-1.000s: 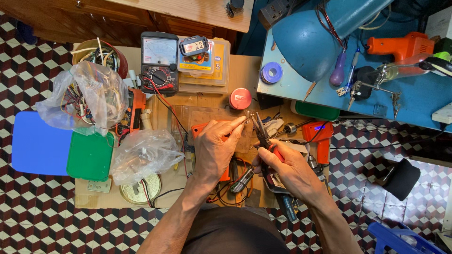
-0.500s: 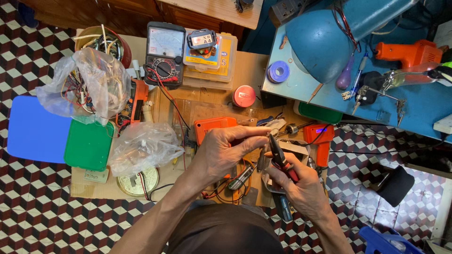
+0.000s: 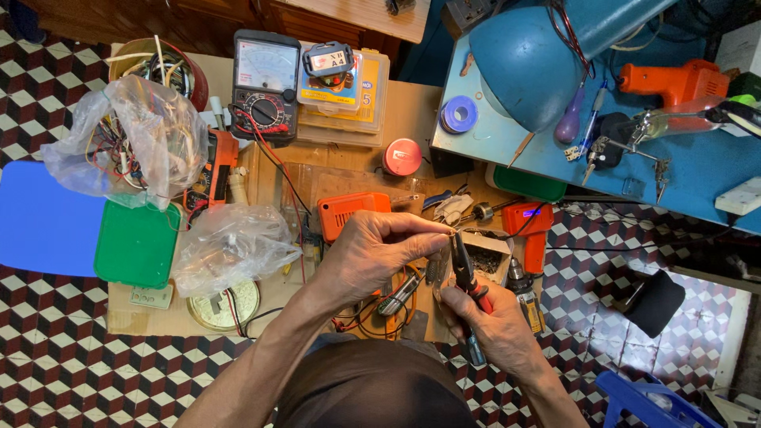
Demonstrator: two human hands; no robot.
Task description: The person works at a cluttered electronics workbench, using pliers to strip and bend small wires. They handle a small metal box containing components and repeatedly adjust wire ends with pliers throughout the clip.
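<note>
My left hand (image 3: pixel 372 254) pinches a thin wire end between thumb and fingertips above the low wooden work board (image 3: pixel 412 119). My right hand (image 3: pixel 495 329) grips a pair of pliers (image 3: pixel 464 273) with red and blue handles; the dark jaws point up and meet the wire at my left fingertips. An orange plastic box (image 3: pixel 349 212) lies just beyond my left hand. A coil of orange and black wires (image 3: pixel 388 313) and a small metal cylinder lie under my hands.
An analogue multimeter (image 3: pixel 265 87), a clear parts box (image 3: pixel 345 91), a red round tin (image 3: pixel 402 157), plastic bags of wires (image 3: pixel 111 143), a green lid (image 3: pixel 136 244), an orange tool (image 3: pixel 529 230) and a blue bench with a lamp (image 3: pixel 527 63) surround me.
Both hands have drifted down and toward me in view. The pliers have swung more upright, jaws now at my left fingertips. My grips are unchanged.
</note>
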